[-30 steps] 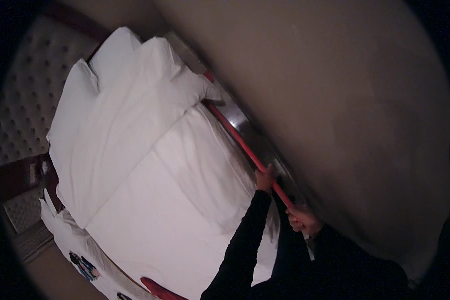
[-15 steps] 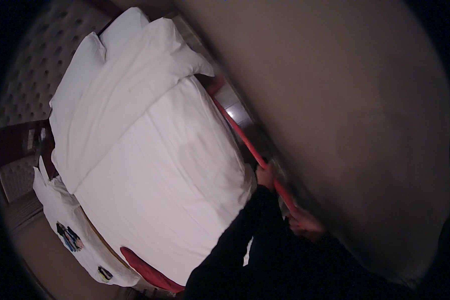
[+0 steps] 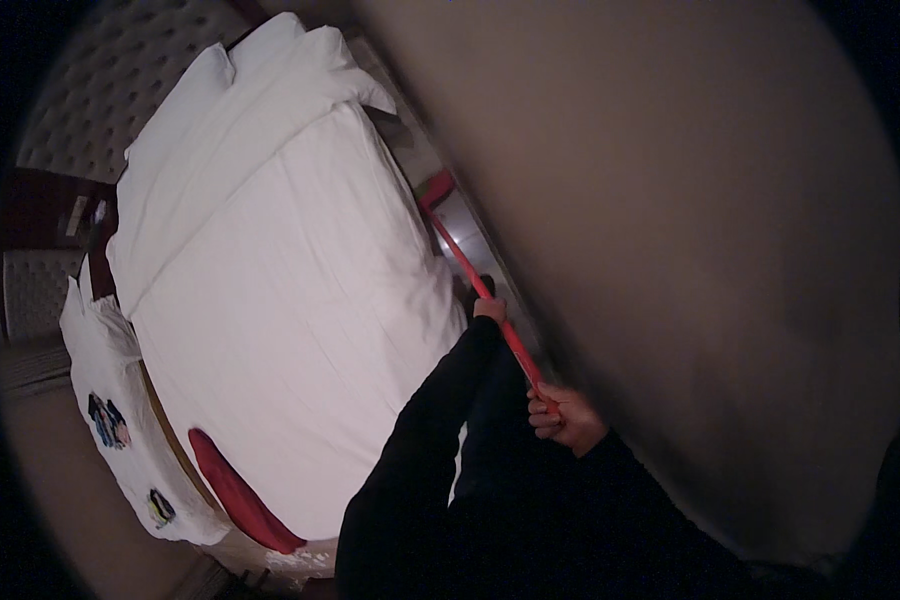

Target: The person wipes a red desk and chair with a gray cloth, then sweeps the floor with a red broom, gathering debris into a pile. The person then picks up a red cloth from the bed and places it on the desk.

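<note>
Both my hands grip a long red-handled broom or mop [image 3: 453, 250], which slants through the narrow gap between the bed and the wall. Its red head [image 3: 435, 188] rests on the shiny floor at the far end, partly behind the bed's edge; I cannot tell whether it has bristles or a pad. Farther down the handle is my left hand [image 3: 490, 310], closed around it beside the bed's side. My right hand [image 3: 565, 415] wraps the near end, fingers curled over the top of the handle.
A large bed [image 3: 300, 270] with white bedding fills the left side, a dark red cloth [image 3: 238, 490] across its foot. Beyond it is a second white bed [image 3: 130, 450] holding printed items. A plain wall [image 3: 690, 230] borders the right; a tufted headboard [image 3: 110, 100] stands far left.
Both hands and the handle sit further left and higher in view, and the whole scene has shifted slightly. The red head now shows more plainly on the floor. Both hands keep their grip.
</note>
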The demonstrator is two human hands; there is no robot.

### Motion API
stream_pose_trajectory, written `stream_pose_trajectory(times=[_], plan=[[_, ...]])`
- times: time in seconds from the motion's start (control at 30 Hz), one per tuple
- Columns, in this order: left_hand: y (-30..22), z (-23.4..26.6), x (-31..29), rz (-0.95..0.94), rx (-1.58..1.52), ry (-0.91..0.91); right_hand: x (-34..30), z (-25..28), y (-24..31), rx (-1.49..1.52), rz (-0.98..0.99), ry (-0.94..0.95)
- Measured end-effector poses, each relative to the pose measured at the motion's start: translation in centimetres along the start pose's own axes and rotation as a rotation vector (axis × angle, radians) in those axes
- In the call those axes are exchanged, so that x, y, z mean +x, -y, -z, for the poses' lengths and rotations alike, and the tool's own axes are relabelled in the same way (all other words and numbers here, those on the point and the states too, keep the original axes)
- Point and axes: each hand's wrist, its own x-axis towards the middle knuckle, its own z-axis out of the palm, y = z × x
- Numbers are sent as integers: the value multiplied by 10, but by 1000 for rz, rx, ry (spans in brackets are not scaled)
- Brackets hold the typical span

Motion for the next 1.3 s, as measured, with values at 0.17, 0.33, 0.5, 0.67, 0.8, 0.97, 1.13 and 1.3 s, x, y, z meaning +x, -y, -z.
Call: stream_pose_trajectory(times=[0.17,0.33,0.5,0.67,0.8,0.97,1.13,1.3], plan=[[-88,-74,-84,44,-101,63,-64,86,-105,57,60,1],[-160,-107,-159,146,-451,194,-117,143,-171,159,14,138],[-162,-112,-185,225,-667,96,-113,149,-179,17,-29,227],[-129,-100,-170,93,-92,55,-65,132,-162,109,-113,217],[-119,-92,-142,248,-196,105,-37,123,-143,251,31,268],[-167,-110,-162,93,-51,192,-77,155,-146,303,-154,172],[-242,-130,-216,151,-333,250,-152,207,-189,134,-122,184],[-268,-144,-237,162,-406,283,-189,216,-207,303,-142,199]])
